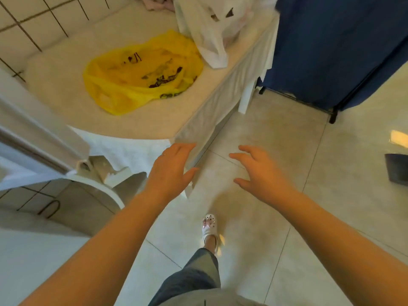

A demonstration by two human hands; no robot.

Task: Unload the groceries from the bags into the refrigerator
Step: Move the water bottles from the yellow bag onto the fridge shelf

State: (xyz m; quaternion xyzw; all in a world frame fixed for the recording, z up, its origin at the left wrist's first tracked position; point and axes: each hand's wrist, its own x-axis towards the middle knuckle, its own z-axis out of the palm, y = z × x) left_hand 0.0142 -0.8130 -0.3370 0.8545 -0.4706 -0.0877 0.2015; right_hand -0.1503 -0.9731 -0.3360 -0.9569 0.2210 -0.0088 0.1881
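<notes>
At 11 o'clock on the table (66,89) lies the yellow bag (141,71), sagging flat; white bag (207,29) at 12, upright beside it. Left hand (170,171) & right hand (262,171) hang over the floor, fingers spread wide, holding nothing. Best approach, imo: step in close, spread the yellow bag's mouth w/ both hands, lift items out singly. Fridge itself can't be made out.
</notes>
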